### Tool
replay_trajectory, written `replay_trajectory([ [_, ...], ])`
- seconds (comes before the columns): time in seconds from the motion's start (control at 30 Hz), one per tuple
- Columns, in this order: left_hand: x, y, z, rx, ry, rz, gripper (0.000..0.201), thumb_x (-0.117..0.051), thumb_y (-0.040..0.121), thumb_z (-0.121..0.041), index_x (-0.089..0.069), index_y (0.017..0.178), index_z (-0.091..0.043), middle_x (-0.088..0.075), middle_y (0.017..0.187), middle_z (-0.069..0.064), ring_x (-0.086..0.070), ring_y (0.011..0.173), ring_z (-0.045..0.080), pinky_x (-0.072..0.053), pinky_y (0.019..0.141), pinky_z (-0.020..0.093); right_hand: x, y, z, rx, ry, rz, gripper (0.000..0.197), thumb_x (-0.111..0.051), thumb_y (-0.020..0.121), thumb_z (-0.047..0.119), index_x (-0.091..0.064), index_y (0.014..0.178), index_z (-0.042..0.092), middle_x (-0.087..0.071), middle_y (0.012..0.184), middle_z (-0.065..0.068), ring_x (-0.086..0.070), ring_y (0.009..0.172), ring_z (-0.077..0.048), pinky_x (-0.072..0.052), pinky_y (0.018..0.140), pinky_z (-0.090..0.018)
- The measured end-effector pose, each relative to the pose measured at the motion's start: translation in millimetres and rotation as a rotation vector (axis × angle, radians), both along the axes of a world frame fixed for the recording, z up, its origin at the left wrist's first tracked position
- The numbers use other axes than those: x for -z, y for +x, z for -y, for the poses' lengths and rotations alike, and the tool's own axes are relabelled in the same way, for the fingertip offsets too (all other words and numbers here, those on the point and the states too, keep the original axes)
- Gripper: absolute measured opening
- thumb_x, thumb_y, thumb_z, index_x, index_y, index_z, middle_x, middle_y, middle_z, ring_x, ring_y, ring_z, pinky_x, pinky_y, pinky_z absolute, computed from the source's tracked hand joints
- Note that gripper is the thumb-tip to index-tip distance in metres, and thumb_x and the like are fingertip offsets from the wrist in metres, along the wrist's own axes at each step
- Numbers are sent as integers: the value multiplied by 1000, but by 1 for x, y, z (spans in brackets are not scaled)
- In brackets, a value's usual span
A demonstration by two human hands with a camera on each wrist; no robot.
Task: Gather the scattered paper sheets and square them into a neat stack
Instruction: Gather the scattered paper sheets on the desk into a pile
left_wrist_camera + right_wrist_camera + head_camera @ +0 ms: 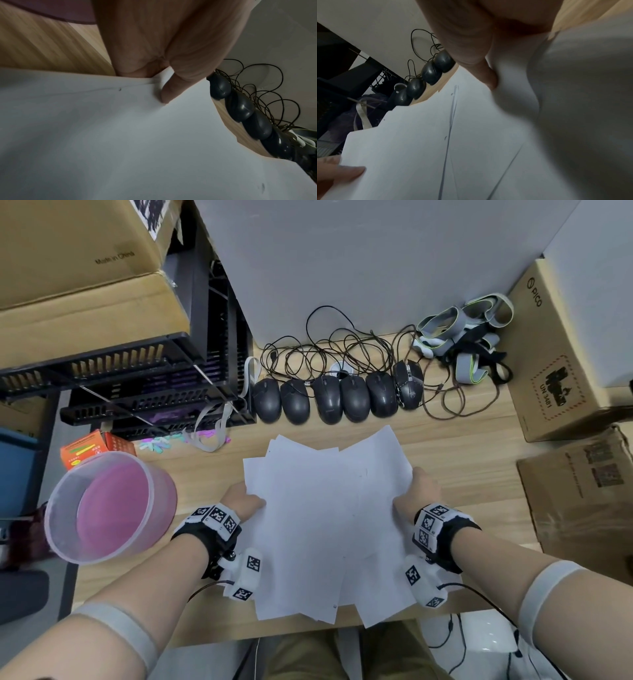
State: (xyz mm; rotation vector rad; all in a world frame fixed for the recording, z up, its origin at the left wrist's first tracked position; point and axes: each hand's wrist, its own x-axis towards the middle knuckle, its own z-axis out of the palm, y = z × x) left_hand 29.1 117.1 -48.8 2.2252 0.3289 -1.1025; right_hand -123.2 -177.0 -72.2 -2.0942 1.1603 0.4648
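Several white paper sheets (325, 525) lie fanned in a loose pile at the middle of the wooden table (462, 460), corners sticking out at different angles. My left hand (245, 499) grips the pile's left edge, thumb on top of the paper sheets (137, 135) and fingers underneath. My right hand (416, 491) grips the right edge the same way, its thumb pressed on the paper sheets (453, 148). The pile's near edge reaches past the table's front edge. The fingers under the paper are hidden in every view.
A row of black computer mice (335, 397) with tangled cables lies just beyond the pile. A pink translucent tub (109, 505) stands left of my left hand. Black crates (137, 385) and cardboard boxes (561, 354) stand at the left and right.
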Motion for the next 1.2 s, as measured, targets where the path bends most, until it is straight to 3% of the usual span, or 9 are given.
replay_trajectory([
  [0.23,-8,10,0,1,13,108,18,-53,87,4,-61,100,-6,-65,102,13,-60,91,28,-46,78,31,-87,29,75,-448,-162,216,15,-59,73,3,-60,82,14,-67,79,-9,-62,80,-35,-51,69,-39],
  [0.4,-17,10,13,24,-6,104,18,-50,87,3,-61,96,-8,-64,99,11,-58,90,26,-44,78,29,-178,61,83,-785,-37,228,22,-71,76,5,-64,82,25,-67,81,11,-62,75,-13,-46,65,-28],
  [0.53,-18,10,17,42,12,113,20,-48,87,2,-65,95,-6,-66,99,12,-61,92,28,-48,79,32,-216,81,74,-822,-28,197,20,-80,74,16,-70,77,33,-72,79,10,-68,77,-11,-53,70,-33],
  [0.73,-13,15,6,68,45,122,20,-48,88,-2,-67,88,3,-69,98,22,-65,92,36,-49,79,38,-267,88,79,-674,16,282,11,-84,72,28,-76,78,24,-77,74,5,-74,69,-16,-59,68,-36],
  [0.83,-12,16,3,70,33,117,22,-48,87,-3,-68,95,4,-70,106,25,-65,101,39,-51,84,40,-266,90,73,-637,110,287,11,-84,73,24,-76,80,19,-78,76,3,-75,69,-16,-60,67,-36],
  [0.93,-13,15,7,-2,-74,70,24,-48,81,-6,-68,94,-1,-71,101,19,-66,91,35,-52,80,39,-246,98,62,-563,193,271,15,-85,71,22,-75,78,13,-78,74,0,-74,64,-17,-61,59,-31],
  [1.03,-10,14,12,-199,-217,14,36,-50,79,-34,-67,91,-5,-72,100,19,-67,92,37,-54,88,44,-198,106,39,-589,126,133,22,-87,67,31,-71,73,17,-74,64,7,-70,55,-10,-52,46,-19],
  [1.1,-8,13,13,-349,-328,-94,61,-51,76,-57,-72,110,-10,-75,107,12,-69,101,33,-50,98,44,-154,105,21,-609,86,33,30,-84,61,42,-71,79,22,-74,69,9,-70,60,-10,-53,54,-20],
  [1.2,-19,7,18,-326,-407,-190,67,-56,77,-70,-72,116,-19,-77,109,7,-72,101,27,-51,96,42,-94,96,1,-559,65,-3,40,-79,53,53,-69,81,26,-70,76,6,-68,73,-21,-56,71,-31],
])
